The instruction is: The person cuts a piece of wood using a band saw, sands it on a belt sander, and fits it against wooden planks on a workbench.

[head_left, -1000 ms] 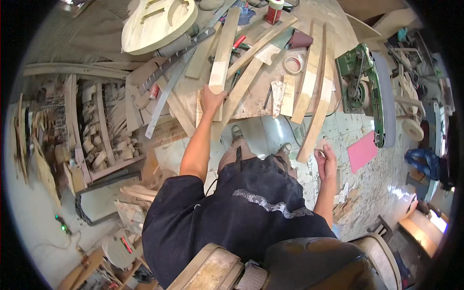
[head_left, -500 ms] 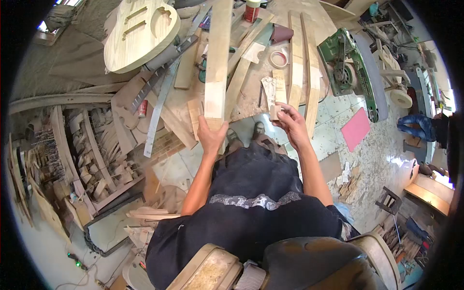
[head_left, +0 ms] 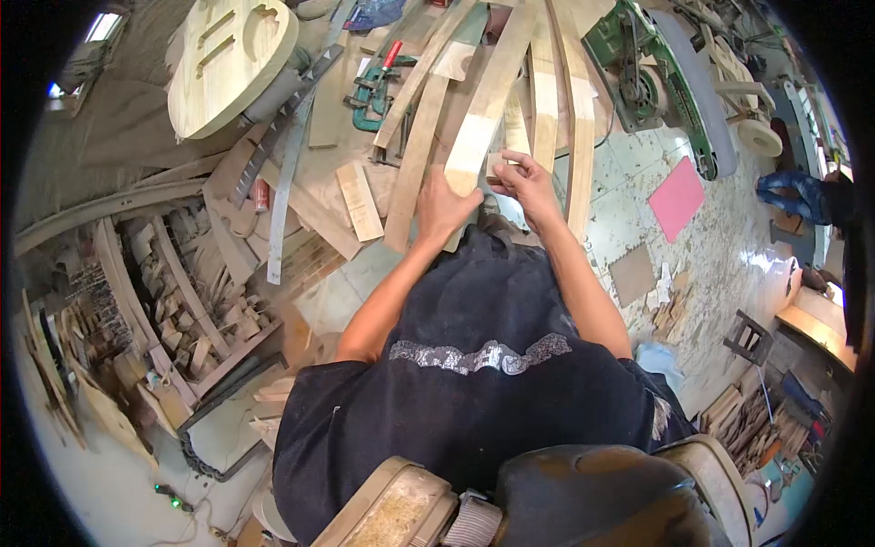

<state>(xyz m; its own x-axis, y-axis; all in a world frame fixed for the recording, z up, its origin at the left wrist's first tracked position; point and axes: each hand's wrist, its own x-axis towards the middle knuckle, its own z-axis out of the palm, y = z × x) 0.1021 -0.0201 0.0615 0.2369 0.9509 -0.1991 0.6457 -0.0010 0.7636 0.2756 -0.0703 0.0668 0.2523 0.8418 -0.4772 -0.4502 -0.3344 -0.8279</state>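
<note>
Wooden strip (head_left: 494, 96): upper centre of frame, long axis running up and slightly right. Left hand (head_left: 443, 206) closed around its lower end; right hand (head_left: 530, 191), curled just beside, pinches 1 small wooden piece (head_left: 494, 163).

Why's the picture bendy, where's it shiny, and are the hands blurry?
In the head view, black corners and curving shapes suggest a wide lens; white glare shines on the floor toward picture right; the left hand and right hand look fairly clear.

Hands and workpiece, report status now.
Left hand holding long wooden strip by its near end. Right hand pinching small wood piece beside it. Neighbouring strips close on both sides.
</note>
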